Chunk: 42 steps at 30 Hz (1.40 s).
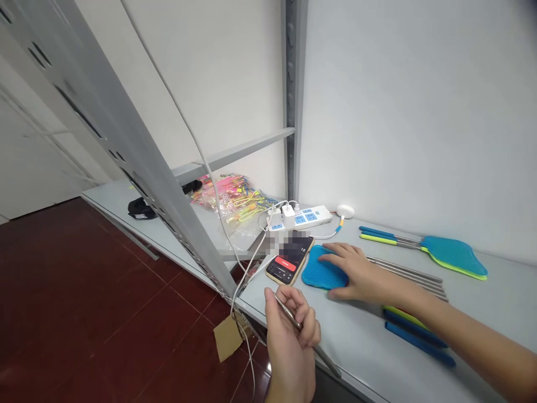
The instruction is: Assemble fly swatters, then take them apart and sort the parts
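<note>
Held upright in front of me, my left hand (292, 341) has its fingers curled round a thin metal rod (327, 361), which slants down to the right past the shelf's front edge. My right hand (351, 273) lies over a blue mesh fly swatter head (322, 268), fingers spread across it and thumb near its front edge. Part of that swatter head is hidden beneath the hand. Several bare metal rods (413, 275) lie behind my right wrist. Blue and yellow-green handle tubes (419, 342) lie on the near side of my forearm, partly covered by it.
Fly swatters (455, 254) with blue and yellow-green heads lie at the back right. A phone (290, 260) is left of the swatter head, before a white power strip (308, 217). White cables (222, 224) hang beside the grey shelf post (138, 145). Colourful bagged items (235, 196) lie beyond.
</note>
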{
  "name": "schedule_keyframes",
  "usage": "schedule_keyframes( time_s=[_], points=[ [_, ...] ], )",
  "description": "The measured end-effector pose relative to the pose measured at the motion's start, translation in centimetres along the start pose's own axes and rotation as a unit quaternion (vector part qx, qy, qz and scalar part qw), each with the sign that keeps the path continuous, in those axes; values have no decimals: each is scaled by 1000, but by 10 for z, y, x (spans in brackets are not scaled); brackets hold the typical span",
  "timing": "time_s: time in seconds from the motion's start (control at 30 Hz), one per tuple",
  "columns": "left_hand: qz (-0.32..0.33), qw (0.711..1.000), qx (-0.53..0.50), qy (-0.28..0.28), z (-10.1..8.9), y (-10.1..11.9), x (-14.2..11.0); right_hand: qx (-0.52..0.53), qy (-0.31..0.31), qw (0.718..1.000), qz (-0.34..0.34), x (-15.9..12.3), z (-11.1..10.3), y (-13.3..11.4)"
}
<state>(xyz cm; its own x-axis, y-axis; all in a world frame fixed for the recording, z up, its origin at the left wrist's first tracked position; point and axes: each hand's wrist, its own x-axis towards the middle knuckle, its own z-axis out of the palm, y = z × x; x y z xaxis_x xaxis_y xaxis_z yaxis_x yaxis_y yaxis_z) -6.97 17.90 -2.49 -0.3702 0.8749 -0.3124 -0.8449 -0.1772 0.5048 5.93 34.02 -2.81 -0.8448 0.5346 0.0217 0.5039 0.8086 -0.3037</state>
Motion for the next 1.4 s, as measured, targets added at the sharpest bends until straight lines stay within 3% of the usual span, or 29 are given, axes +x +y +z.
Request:
schedule_keyframes(
  time_s=[0.13, 0.23, 0.37, 0.5, 0.6, 0.73, 0.87, 1.0, 1.1, 1.2, 1.23, 1.27, 1.33, 1.37, 1.4],
  points=[
    [35, 999, -23, -12, 13, -1, 2, 7, 42, 999, -13, -18, -14, -13],
    [46, 998, -46, -18, 25, -2, 7, 101, 37, 994, -3, -45, -30, -36],
    [30, 997, -72, -19, 42, -12, 10, 231, -26, 970, 75, -85, -36, -69],
    [7, 999, -32, -39, 52, -33, 12, 226, 20, 965, 130, -114, -28, -74],
    [111, 988, 102, -17, 58, -40, 34, 223, 77, 962, 135, -132, -29, -52],
    [252, 958, 136, 8, 82, -28, 98, 194, 129, 956, 177, -151, -36, 6],
    [324, 916, 231, -52, 118, -28, 153, 141, 172, 951, 214, -147, -38, 76],
    [325, 832, 398, -210, 134, -54, 156, 115, 166, 948, 248, -124, -33, 126],
    [312, 741, 499, -323, 128, -73, 136, 116, 140, 954, 236, -112, -30, 145],
    [305, 668, 549, -400, 116, -88, 115, 87, 114, 963, 230, -111, -29, 154],
    [311, 630, 566, -431, 112, -92, 108, 72, 105, 965, 228, -113, -28, 155],
    [339, 562, 592, -468, 108, -97, 102, 59, 99, 967, 225, -115, -28, 156],
    [387, 457, 619, -509, 103, -105, 94, 55, 89, 971, 215, -118, -27, 156],
    [405, 422, 626, -516, 101, -109, 91, 62, 86, 972, 210, -119, -27, 155],
    [413, 406, 631, -517, 100, -112, 89, 69, 84, 973, 206, -119, -27, 154]
  ],
)
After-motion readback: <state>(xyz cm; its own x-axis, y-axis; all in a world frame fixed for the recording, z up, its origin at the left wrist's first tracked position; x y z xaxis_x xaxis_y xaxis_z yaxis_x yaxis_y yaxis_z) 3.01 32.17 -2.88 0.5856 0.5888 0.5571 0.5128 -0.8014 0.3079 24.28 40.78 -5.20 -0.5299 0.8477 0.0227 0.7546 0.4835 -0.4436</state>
